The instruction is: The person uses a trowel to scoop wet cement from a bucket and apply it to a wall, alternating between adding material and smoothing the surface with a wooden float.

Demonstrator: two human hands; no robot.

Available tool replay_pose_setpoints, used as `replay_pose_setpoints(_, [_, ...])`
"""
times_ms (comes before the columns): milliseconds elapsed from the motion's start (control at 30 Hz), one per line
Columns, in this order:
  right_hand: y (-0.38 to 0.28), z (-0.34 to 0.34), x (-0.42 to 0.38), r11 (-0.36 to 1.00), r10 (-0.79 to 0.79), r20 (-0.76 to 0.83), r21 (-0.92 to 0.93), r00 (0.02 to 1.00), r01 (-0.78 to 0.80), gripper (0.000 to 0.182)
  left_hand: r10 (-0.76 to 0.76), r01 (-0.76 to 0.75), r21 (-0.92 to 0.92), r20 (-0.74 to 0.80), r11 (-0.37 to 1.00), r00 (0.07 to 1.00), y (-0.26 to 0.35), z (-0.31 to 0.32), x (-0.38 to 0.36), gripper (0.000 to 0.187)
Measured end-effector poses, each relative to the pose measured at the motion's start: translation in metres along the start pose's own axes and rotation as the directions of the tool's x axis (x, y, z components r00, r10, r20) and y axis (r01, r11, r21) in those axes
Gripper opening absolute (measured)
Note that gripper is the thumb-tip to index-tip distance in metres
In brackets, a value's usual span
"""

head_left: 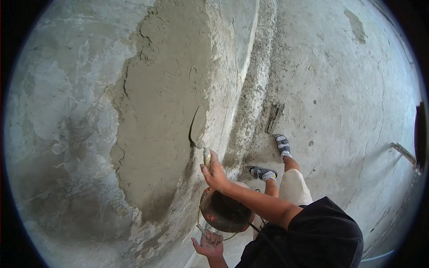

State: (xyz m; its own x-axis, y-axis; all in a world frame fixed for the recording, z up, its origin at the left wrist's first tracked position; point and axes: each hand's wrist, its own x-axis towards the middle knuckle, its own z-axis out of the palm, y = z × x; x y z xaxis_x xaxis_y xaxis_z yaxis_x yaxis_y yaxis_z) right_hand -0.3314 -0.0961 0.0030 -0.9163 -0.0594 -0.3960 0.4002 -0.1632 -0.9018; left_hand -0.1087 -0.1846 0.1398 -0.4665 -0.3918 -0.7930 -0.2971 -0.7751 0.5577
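Observation:
My right hand (215, 173) is wrapped round the handle of a trowel (199, 128). The trowel's blade lies against the right edge of a broad patch of wet grey mortar (156, 102) on the wall. Below that hand hangs a round, dark bucket (223, 212) with reddish marks, its inside mostly in shadow. My left hand (211, 244) has its fingers curled at the grip of the bucket handle (202, 230), with the thumb pointing out to the side.
Rough, patchy wall (58, 116) surrounds the mortar. Debris runs along the wall's foot on the concrete floor (344, 98). A narrow channel-shaped piece (275, 117) lies near my sandalled feet (282, 145). Farther right is a bar-like object (403, 152) beside a dark upright object (421, 136).

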Motion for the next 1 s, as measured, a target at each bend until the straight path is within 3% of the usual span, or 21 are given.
replay_pose_setpoints(33, [-0.005,-0.008,0.002,1.0,0.006,-0.003,0.004,1.0,-0.006,0.069,-0.002,0.002,0.006,-0.004,1.0,1.0,0.002,-0.002,0.001,0.068])
replay_pose_setpoints(167, [-0.039,-0.037,0.032,0.962,-0.265,-0.206,-0.116,0.942,0.245,0.067,0.017,-0.017,0.018,0.01,1.0,1.0,0.005,-0.016,0.002,0.067])
replay_pose_setpoints(267, [-0.086,-0.054,0.059,0.953,-0.29,-0.169,-0.143,0.942,0.268,0.065,0.025,-0.026,0.027,0.023,0.999,0.999,0.003,-0.02,0.006,0.066])
replay_pose_setpoints(367, [-0.09,-0.052,0.075,0.931,-0.331,-0.123,-0.207,0.936,0.302,0.065,0.027,-0.028,0.025,0.054,0.999,0.998,0.002,-0.024,0.008,0.065])
replay_pose_setpoints(433, [-0.077,-0.046,0.072,0.933,-0.31,-0.106,-0.224,0.945,0.281,0.065,0.019,-0.021,0.013,0.083,1.0,0.996,0.002,-0.022,0.011,0.065])
replay_pose_setpoints(500, [-0.058,-0.039,0.063,0.98,-0.181,-0.043,-0.087,0.983,0.177,0.067,0.022,-0.023,0.01,0.015,1.0,1.0,0.001,-0.02,0.011,0.065])
replay_pose_setpoints(533, [-0.042,-0.036,0.06,0.947,-0.269,-0.084,-0.202,0.959,0.248,0.066,0.023,-0.023,0.01,0.01,1.0,1.0,0.001,-0.02,0.011,0.065])
replay_pose_setpoints(567, [-0.025,-0.037,0.053,0.949,-0.265,-0.083,-0.198,0.961,0.245,0.066,0.012,-0.012,0.013,0.021,1.0,1.0,0.001,-0.021,0.011,0.065])
replay_pose_setpoints(600, [-0.017,-0.044,0.046,0.965,-0.112,0.038,0.241,0.993,0.1,0.064,0.002,-0.002,0.015,0.036,1.0,0.999,0.001,-0.021,0.013,0.066])
replay_pose_setpoints(633, [-0.013,-0.055,0.04,0.786,-0.019,0.211,0.607,0.977,-0.116,0.062,0.003,-0.003,0.018,0.035,1.0,0.999,0.0,-0.02,0.014,0.066])
replay_pose_setpoints(667, [-0.009,-0.07,0.031,0.784,-0.015,0.212,0.61,0.977,-0.12,0.062,-0.001,0.0,0.02,0.05,1.0,0.999,-0.001,-0.021,0.013,0.065])
replay_pose_setpoints(700, [-0.012,-0.088,0.022,0.543,-0.065,0.364,0.794,0.929,-0.273,0.062,-0.003,0.001,0.018,0.07,1.0,0.998,-0.003,-0.02,0.014,0.065])
replay_pose_setpoints(733, [-0.011,-0.103,0.014,0.25,-0.16,0.485,0.863,0.86,-0.439,0.062,-0.001,0.0,0.018,0.066,1.0,0.998,-0.003,-0.017,0.013,0.065])
replay_pose_setpoints(767, [-0.007,-0.113,0.007,0.246,-0.157,0.488,0.861,0.859,-0.444,0.062,0.001,-0.003,0.045,0.043,0.999,0.999,-0.004,-0.015,0.012,0.065])
replay_pose_setpoints(833, [-0.003,-0.13,-0.002,0.103,-0.235,0.538,0.842,0.81,-0.529,0.062,0.002,-0.003,0.067,0.024,0.998,1.0,-0.006,-0.015,0.013,0.065])
replay_pose_setpoints(900, [-0.005,-0.143,-0.005,0.148,-0.203,0.534,0.845,0.821,-0.513,0.062,-0.039,0.034,0.067,0.072,0.997,0.997,-0.01,-0.018,0.018,0.065])
replay_pose_setpoints(1000, [-0.014,-0.16,0.001,0.358,-0.118,0.513,0.821,0.85,-0.445,0.057,-0.043,0.037,0.103,0.063,0.994,0.997,-0.017,-0.014,0.019,0.065])
